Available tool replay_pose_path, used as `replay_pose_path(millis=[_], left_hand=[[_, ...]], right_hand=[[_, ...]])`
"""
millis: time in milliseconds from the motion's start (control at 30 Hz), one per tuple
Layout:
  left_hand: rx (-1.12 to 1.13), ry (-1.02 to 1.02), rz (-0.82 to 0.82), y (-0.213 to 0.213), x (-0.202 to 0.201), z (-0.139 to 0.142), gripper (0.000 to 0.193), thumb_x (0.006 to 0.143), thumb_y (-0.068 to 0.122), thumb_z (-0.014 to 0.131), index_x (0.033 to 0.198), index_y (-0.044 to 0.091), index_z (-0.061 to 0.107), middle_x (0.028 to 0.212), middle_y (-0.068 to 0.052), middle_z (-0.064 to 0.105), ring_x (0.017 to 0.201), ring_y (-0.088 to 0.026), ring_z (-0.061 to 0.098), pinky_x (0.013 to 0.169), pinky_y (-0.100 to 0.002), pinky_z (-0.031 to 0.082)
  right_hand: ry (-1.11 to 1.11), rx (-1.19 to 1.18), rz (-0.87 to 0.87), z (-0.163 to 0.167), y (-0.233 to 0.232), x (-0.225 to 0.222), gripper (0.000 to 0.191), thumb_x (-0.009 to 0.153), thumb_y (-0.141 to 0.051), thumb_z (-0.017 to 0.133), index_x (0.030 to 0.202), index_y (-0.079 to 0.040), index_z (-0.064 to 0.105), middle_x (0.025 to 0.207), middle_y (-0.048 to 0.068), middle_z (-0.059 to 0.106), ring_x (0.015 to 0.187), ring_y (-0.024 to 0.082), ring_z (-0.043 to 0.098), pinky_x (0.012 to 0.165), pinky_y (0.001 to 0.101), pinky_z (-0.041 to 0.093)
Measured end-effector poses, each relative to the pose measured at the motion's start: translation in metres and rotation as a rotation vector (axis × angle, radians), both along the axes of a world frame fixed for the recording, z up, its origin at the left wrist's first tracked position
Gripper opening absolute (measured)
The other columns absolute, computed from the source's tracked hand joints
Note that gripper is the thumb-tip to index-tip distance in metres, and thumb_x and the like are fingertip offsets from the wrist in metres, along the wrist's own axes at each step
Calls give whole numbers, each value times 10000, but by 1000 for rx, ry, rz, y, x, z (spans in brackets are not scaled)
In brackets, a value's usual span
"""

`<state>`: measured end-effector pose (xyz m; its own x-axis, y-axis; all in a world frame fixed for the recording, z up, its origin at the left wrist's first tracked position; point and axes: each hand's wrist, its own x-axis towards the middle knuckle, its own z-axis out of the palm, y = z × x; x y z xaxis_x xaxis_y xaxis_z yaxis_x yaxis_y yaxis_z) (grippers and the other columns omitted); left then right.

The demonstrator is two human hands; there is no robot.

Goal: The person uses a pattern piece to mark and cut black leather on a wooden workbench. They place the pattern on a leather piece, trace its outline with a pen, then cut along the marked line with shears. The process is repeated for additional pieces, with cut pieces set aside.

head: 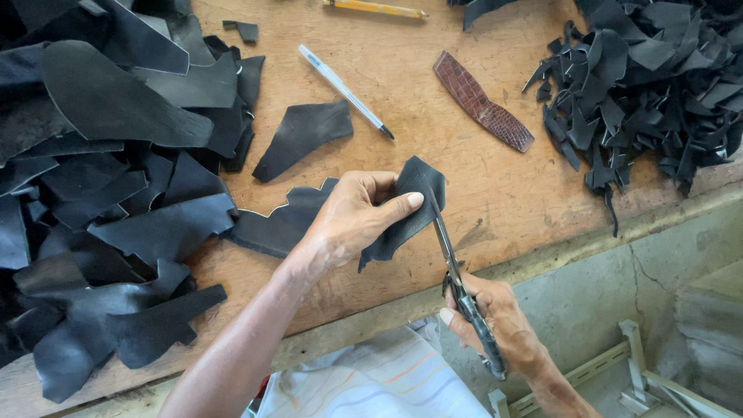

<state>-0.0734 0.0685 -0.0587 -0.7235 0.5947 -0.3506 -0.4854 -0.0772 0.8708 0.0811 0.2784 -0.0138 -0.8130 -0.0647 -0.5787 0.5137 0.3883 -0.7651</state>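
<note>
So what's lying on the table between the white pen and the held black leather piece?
In the head view, only bare wooden tabletop lies between the white pen and the black leather piece that the left hand holds.

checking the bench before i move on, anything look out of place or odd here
One thing stands out: a reddish-brown textured strip lies alone on the wooden bench, the only non-black piece among the black leather. Otherwise the left hand holds a black piece and the right hand holds scissors.
</note>
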Motion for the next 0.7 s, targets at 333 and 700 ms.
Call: replay_pose_path(millis=[333, 700], left_hand=[[19, -28, 12, 2, 1, -1, 297, 932, 197, 724, 1151, 1, 767, 888, 18, 751, 721, -6, 611, 586, -200, 516], [43, -27, 8, 0, 0, 1, 262, 942, 206, 722, 1105, 5, 763, 858, 40, 729, 694, 2, 596, 560, -201, 509]], right_hand=[[26, 86, 18, -4, -1, 2, 144, 834, -106, 729, 802, -48, 601, 561, -9, 576, 424, 78, 582, 387, 246, 477], [25, -10, -41, -14, 1, 12, 215, 856, -112, 737, 736, -39, 575, 534, -1, 557, 392, 73, 550, 345, 251, 435]])
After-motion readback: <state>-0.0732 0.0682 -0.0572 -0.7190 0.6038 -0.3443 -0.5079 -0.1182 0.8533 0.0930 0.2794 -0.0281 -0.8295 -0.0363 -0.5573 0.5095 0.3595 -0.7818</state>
